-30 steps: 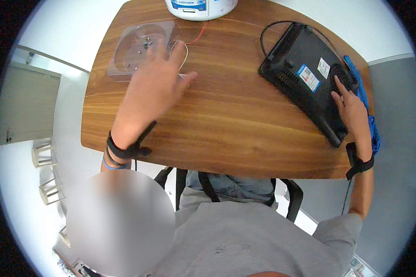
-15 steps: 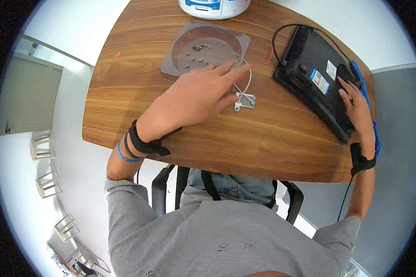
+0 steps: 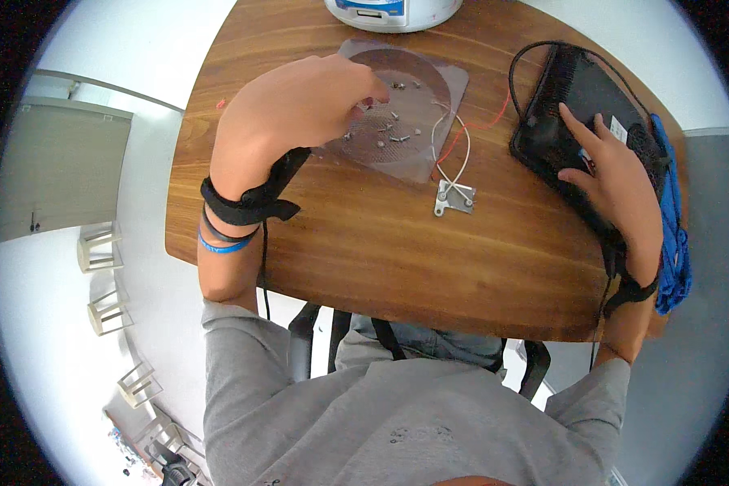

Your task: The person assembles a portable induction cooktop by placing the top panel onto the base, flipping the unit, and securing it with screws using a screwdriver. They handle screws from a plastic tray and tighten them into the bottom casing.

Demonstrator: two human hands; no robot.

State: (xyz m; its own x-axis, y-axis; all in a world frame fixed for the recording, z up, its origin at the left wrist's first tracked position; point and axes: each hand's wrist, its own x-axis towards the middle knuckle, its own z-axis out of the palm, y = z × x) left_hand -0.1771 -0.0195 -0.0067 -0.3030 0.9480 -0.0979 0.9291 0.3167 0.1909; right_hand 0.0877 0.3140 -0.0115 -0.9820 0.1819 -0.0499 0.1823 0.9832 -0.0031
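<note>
bright, even daylight throughout, no harsh glare. soft sheen on the brown wooden tabletop [image 3: 381, 243] toward its far edge. faint, diffuse shadows just under both hands and beside the black flat device [image 3: 579, 121]. pale floor nearly washed out on the left. strong fisheye bend: tabletop edges curved, black vignette at all corners. sharp at centre, softer toward the rim; slight blur on the small stools at lower left.

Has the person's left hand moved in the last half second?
Yes. The left hand left the small metal bracket and went back over the clear tray.
</note>
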